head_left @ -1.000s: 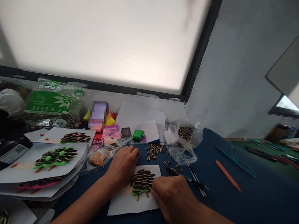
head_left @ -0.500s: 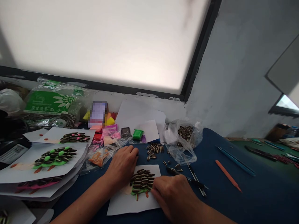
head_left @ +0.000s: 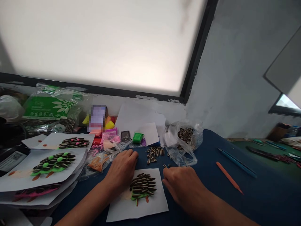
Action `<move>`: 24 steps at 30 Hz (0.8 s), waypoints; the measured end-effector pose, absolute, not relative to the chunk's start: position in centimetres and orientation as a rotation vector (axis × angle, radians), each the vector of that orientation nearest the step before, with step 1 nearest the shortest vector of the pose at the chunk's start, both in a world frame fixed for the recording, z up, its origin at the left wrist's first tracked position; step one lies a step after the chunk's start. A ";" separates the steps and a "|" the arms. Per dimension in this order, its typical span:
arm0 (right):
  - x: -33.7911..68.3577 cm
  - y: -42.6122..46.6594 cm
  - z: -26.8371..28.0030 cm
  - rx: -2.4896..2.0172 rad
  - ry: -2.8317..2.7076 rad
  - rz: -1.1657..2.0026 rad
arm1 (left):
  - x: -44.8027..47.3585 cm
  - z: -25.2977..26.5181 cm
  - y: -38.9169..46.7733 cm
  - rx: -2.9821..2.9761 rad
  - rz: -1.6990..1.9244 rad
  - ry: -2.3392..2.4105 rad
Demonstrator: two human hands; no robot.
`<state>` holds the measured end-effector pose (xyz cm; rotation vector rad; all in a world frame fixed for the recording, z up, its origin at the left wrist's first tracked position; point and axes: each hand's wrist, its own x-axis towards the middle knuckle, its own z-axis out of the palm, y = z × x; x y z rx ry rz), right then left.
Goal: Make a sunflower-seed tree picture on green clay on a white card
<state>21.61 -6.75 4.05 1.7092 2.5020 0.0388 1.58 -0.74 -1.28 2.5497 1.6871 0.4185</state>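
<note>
Now pinning the paper while reaching for loose seeds.
I am pressing my flat, open left hand (head_left: 122,169) on the white sheet (head_left: 137,205) beside the seed hedgehog (head_left: 141,187); my right hand (head_left: 183,185) is pinching at a seed (head_left: 165,165), grip unclear.

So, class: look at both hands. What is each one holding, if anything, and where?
The left hand presses flat on the top left corner of the paper sheet, grasping nothing. The right hand reaches toward loose sunflower seeds; whether it pinches one cannot be told.
</note>
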 end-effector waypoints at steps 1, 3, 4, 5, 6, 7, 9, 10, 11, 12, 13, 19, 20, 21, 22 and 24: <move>21.6 -6.8 3.9 1.701 2.521 0.022 | 1.6 -1.3 -0.7 2.547 0.418 1.690; 21.7 -6.9 3.7 1.682 2.596 -0.030 | 1.6 -1.4 -0.6 2.547 0.423 1.699; 21.7 -7.1 3.5 1.664 2.658 -0.062 | 1.6 -1.5 -0.6 2.550 0.427 1.702; 21.6 -7.2 3.4 1.639 2.734 -0.088 | 1.6 -1.5 -0.5 2.555 0.431 1.702; 21.6 -7.3 3.3 1.609 2.813 -0.103 | 1.6 -1.5 -0.5 2.558 0.435 1.702; 21.6 -7.4 3.2 1.583 2.882 -0.101 | 1.6 -1.6 -0.5 2.560 0.439 1.701; 21.6 -7.3 2.9 1.556 2.967 -0.049 | 1.6 -1.5 -0.5 2.563 0.446 1.700; 21.6 -7.2 2.8 1.563 2.973 -0.006 | 1.6 -1.5 -0.5 2.563 0.444 1.701; 21.7 -6.9 2.6 1.578 2.961 0.041 | 1.6 -1.4 -0.6 2.561 0.438 1.702; 21.8 -6.7 2.4 1.591 2.938 0.092 | 1.6 -1.3 -0.6 2.557 0.427 1.705; 21.8 -6.4 2.2 1.595 2.911 0.144 | 1.6 -1.3 -0.7 2.552 0.416 1.709; 22.4 -5.2 0.0 1.537 2.816 0.363 | 1.2 -1.8 -0.6 2.495 0.535 1.659; 22.4 -5.2 -0.4 1.535 2.826 0.418 | 1.1 -2.0 -0.5 2.472 0.574 1.642; 22.4 -5.1 -0.9 1.536 2.839 0.484 | 1.1 -2.1 -0.5 2.443 0.611 1.632; 22.4 -5.1 -1.2 1.538 2.854 0.537 | 1.0 -2.2 -0.4 2.411 0.644 1.623; 22.4 -5.0 -1.8 1.549 2.882 0.600 | 0.9 -2.3 -0.4 2.351 0.702 1.609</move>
